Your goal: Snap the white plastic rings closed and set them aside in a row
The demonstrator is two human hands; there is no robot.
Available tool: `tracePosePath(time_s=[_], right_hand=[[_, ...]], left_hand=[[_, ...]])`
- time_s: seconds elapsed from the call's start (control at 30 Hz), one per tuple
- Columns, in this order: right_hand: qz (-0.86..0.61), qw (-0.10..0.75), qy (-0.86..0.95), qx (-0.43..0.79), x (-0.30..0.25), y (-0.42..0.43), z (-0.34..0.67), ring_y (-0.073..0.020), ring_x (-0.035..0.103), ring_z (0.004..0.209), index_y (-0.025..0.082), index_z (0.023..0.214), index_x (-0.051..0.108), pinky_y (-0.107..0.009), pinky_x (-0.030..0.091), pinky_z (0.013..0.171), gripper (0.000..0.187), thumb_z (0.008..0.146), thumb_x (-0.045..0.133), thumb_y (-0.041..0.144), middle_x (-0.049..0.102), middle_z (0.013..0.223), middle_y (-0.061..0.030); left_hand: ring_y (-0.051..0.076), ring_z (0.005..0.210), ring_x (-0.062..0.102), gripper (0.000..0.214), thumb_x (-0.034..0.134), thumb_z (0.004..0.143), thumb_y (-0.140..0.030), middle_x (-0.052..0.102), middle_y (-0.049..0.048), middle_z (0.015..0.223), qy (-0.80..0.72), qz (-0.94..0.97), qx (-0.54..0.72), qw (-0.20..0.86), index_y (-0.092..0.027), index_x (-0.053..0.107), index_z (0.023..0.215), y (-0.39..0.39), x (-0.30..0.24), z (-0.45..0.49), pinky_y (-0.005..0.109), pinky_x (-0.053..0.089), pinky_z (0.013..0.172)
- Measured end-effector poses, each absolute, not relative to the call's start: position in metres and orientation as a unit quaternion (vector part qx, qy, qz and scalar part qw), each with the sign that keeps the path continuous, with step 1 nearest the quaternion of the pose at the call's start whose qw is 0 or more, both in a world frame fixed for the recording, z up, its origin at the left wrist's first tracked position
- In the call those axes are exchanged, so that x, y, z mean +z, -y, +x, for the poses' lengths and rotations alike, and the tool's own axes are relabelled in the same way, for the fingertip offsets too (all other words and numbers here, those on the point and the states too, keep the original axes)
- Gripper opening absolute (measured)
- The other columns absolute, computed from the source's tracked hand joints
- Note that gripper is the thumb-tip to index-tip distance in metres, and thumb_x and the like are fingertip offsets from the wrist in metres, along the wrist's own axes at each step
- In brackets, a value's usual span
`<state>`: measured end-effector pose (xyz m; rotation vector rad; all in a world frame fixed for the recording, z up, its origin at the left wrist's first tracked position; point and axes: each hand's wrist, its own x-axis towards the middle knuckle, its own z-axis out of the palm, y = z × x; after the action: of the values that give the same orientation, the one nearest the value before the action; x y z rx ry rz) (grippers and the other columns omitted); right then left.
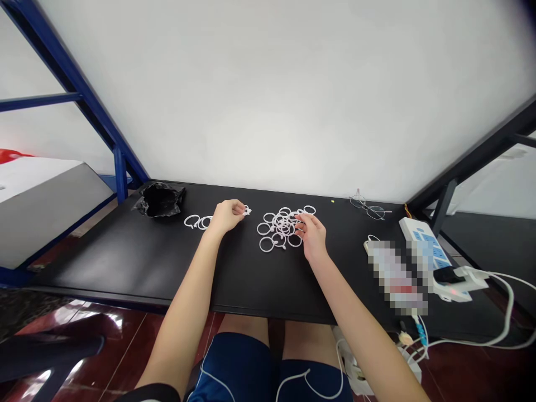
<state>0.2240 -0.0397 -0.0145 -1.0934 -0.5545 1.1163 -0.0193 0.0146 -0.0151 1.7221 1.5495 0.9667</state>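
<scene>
A heap of several white plastic rings (281,228) lies on the black table (125,262) near its back edge. My right hand (312,234) rests at the heap's right side, fingers curled onto the rings there. My left hand (226,215) is closed in a pinch on a small white ring (247,210) just left of the heap. Two more white rings (197,222) lie linked on the table to the left of that hand.
A crumpled black plastic bag (159,200) sits at the back left. Wire-framed glasses (368,207) lie at the back right. A white power strip (431,254) with cables and a blurred flat object (396,276) occupy the right end. Blue frame bars (119,178) stand at left.
</scene>
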Motion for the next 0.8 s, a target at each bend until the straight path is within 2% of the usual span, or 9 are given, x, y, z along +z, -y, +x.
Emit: tracePosePath(time_s=[0.4,0.6,0.8], right_hand=[[-0.486,0.675,0.25,0.495,-0.016,0.039,0.224,-0.0082,0.057,0.052,0.018,0.071,0.065,-0.016,0.045,0.041,0.019,0.059,0.076,0.028,0.071,0.075,-0.0017],[-0.482,0.675,0.255,0.497,-0.015,0.04,0.225,-0.008,0.058,0.052,0.018,0.07,0.065,-0.017,0.046,0.041,0.018,0.06,0.076,0.028,0.072,0.075,-0.0015],[-0.487,0.673,0.253,0.495,-0.016,0.04,0.225,-0.008,0.058,0.051,0.018,0.07,0.065,-0.017,0.046,0.041,0.019,0.06,0.076,0.028,0.072,0.076,-0.0016]], left_hand=[[0.015,0.07,0.064,0.031,0.064,0.064,-0.016,0.068,-0.0003,0.073,-0.577,0.698,0.307,0.291,-0.021,0.067,0.095,-0.012,-0.018,-0.019,0.026,0.049,0.069],[0.018,0.071,0.064,0.026,0.068,0.064,-0.024,0.068,0.0018,0.073,-0.567,0.675,0.367,0.297,-0.02,0.069,0.09,-0.014,-0.015,-0.019,0.03,0.048,0.072],[0.016,0.065,0.063,0.034,0.068,0.069,-0.036,0.066,0.003,0.073,-0.527,0.61,0.467,0.363,-0.015,0.067,0.095,-0.014,-0.008,-0.015,0.029,0.048,0.066]])
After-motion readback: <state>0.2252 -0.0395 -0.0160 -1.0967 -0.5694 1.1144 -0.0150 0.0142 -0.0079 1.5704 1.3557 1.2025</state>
